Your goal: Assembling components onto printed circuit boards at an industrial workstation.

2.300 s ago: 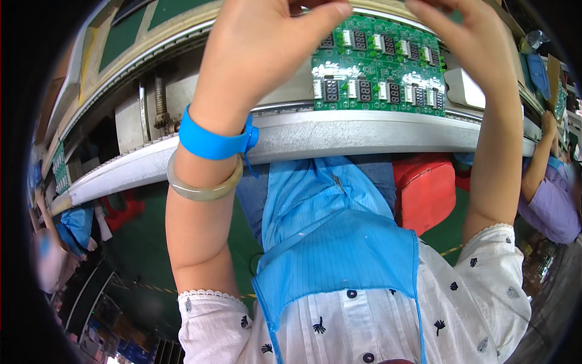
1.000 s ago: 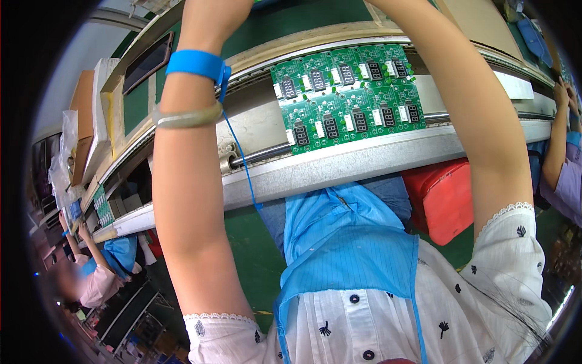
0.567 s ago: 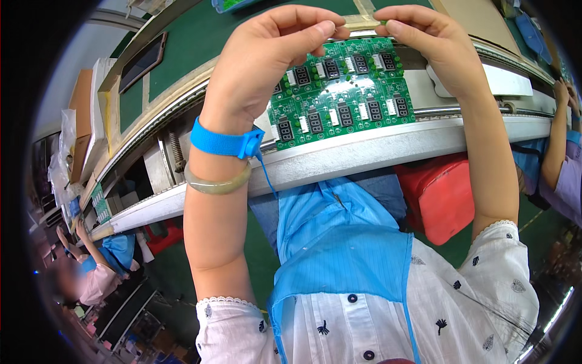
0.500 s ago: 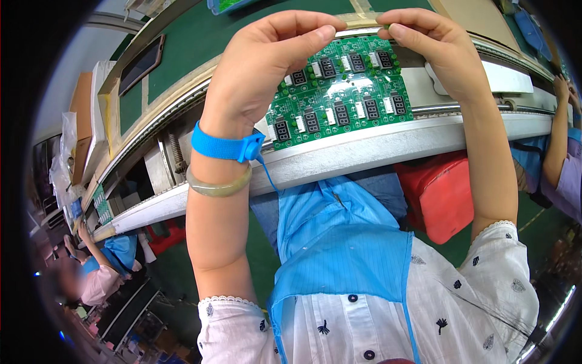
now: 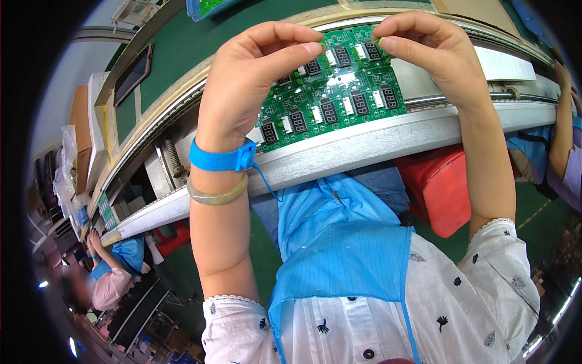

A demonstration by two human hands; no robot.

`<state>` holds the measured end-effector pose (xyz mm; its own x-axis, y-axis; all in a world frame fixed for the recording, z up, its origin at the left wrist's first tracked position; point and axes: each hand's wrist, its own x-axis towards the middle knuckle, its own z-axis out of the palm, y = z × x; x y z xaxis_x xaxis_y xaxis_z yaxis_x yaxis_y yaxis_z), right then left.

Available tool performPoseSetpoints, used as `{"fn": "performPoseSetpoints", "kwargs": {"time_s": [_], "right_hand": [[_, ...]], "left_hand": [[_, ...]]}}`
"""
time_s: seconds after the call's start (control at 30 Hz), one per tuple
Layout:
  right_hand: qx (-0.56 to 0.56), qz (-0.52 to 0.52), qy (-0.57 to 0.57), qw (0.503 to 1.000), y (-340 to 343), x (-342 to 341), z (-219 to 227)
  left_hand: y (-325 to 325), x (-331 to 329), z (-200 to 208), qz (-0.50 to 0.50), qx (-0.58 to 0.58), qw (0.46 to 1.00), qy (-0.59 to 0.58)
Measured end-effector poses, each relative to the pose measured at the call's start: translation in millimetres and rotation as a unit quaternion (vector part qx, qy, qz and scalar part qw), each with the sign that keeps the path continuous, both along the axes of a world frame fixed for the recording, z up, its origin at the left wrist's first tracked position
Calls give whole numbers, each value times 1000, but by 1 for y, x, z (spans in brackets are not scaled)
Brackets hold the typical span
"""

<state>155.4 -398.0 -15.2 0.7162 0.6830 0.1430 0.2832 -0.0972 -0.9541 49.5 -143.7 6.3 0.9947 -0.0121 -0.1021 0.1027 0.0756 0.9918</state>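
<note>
A green circuit board panel [image 5: 339, 91] carries rows of black digit displays [image 5: 328, 110], white connectors [image 5: 316, 114] and small round green parts. It rests between the rails in front of me. Over its far part, my left hand [image 5: 267, 60] is closed in a pinch, a small green component [image 5: 323, 47] showing at thumb and fingertip. My right hand [image 5: 430, 51] pinches above the far right corner, with a bit of green at its fingertips too. Whether these bits touch the board I cannot tell. A blue wrist strap [image 5: 215, 159] with a cord and a bangle [image 5: 217, 195] circle my left arm.
A pale metal rail [image 5: 364, 136] runs along the near side of the board. At the far edge stands a blue bin [image 5: 209, 8] with green contents. A dark framed panel [image 5: 133, 74] lies far left. Below the rail is a red stool [image 5: 438, 188]. Other people sit left and right.
The board has shifted slightly left and nearer in view. Both hands have come down from beyond the far edge to over its far row, still pinching.
</note>
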Motion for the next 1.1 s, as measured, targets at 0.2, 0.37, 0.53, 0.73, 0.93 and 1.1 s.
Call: {"fn": "performPoseSetpoints", "kwargs": {"time_s": [0.2,0.37,0.53,0.73,0.93,1.1], "right_hand": [[-11,-13,0,1000,1,-5,1],[3,-9,21,1000,-4,-7,-5],[-26,-13,37,999,-9,-15,-1],[-86,-6,-40,996,-10,-26,8],[-170,0,-163,972,-4,-36,24],[-180,-6,-161,970,-4,-38,24]], "left_hand": [[-1,-4,-3,6,13,1000,-12],[0,-5,-7,-12,36,999,-39],[-3,-4,-9,-19,32,998,-48],[-7,-7,-6,-20,62,997,-52],[-15,-10,11,13,31,998,62],[-14,-9,11,-2,97,993,60]]}}
